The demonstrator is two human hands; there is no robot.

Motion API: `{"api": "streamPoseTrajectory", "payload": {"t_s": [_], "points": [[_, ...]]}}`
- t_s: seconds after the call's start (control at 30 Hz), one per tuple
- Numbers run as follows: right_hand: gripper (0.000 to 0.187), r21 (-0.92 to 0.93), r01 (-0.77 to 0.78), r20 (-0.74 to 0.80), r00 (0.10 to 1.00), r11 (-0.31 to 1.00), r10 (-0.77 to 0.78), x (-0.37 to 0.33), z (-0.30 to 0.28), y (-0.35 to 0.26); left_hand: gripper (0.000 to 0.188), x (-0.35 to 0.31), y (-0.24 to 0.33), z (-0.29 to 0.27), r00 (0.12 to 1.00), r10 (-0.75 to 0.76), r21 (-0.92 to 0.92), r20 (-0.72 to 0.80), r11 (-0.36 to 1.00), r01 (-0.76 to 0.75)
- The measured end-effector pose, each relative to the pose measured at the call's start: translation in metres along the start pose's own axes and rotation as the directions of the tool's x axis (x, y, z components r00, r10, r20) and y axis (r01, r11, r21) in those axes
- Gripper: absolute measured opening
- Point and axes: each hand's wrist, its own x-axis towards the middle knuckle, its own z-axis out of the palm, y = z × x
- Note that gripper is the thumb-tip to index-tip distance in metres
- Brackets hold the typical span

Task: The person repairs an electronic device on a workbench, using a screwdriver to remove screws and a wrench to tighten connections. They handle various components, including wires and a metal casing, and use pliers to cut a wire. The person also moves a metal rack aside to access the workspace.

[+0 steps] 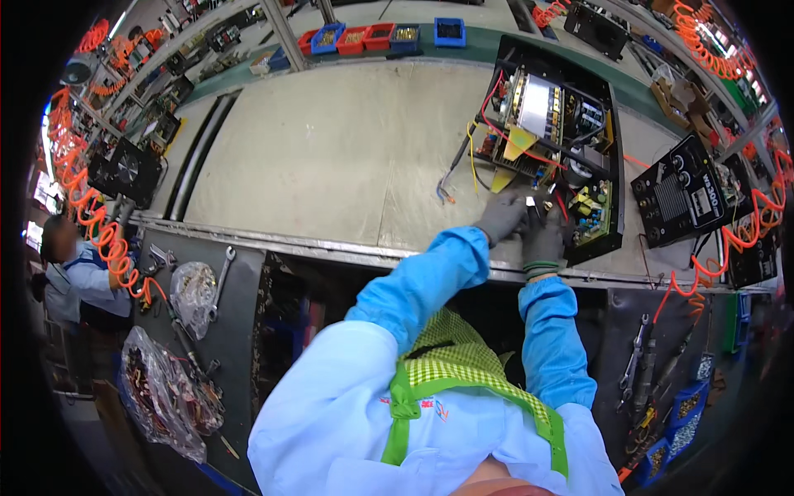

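An opened black welding machine chassis (616,165), with circuit boards, wires and a silver heatsink block (539,106), lies on the bench in front of me to the right. My left hand (502,218), in a dark grey glove, is at its near left corner, fingers closed and pointing right. Close beside it, my right hand (543,240), gloved alike, reaches forward with bent fingers. A small white and metallic piece shows between the fingertips, too small to name. Red wires (562,205) run just right of my right hand. Yellow and dark loose wires (473,157) hang out leftward.
A black front panel unit (682,194) stands at right among orange coiled hoses (748,219). Blue and red parts bins (354,39) line the far edge. Wrenches (222,283) and bagged parts (165,393) lie on the lower left shelf. Another person (87,281) is at far left.
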Motion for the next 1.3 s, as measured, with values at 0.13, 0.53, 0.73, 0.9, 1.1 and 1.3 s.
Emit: {"api": "streamPoseTrajectory", "payload": {"t_s": [0.13, 0.53, 0.73, 0.9, 1.1, 1.3], "points": [[0.033, 0.497, -0.256, -0.010, 0.954, 0.829, 0.301, -0.038, 0.019, -0.041, 0.031, -0.037, 0.003, -0.039, 0.999, 0.026, -0.268, -0.042, 0.963, -0.036], [0.019, -0.070, -0.157, 0.325, 0.930, 0.985, 0.171, -0.034, 0.037, -0.067, 0.034, -0.089, 0.023, -0.045, 0.968, 0.195, -0.364, 0.157, 0.923, -0.126], [0.018, -0.170, 0.197, 0.470, 0.878, 0.965, -0.096, -0.050, 0.040, -0.072, 0.025, -0.079, -0.001, -0.055, 0.786, 0.593, 0.289, 0.178, 0.731, -0.617], [0.017, -0.114, 0.251, 0.498, 0.851, 0.961, -0.163, -0.058, 0.040, -0.069, 0.022, -0.103, 0.031, -0.058, 0.951, 0.057, -0.758, 0.302, 0.620, 0.204], [0.014, -0.156, 0.360, 0.575, 0.791, 0.920, -0.212, -0.060, 0.046, -0.073, 0.026, -0.119, 0.035, -0.062, 0.962, 0.102, -0.502, 0.253, 0.864, 0.041], [0.013, -0.371, 0.602, 0.772, 0.623, 0.707, -0.125, -0.076, 0.041, -0.084, 0.032, -0.122, 0.016, -0.100, 0.769, 0.061, 0.227, 0.637, 0.938, -0.263]]}}
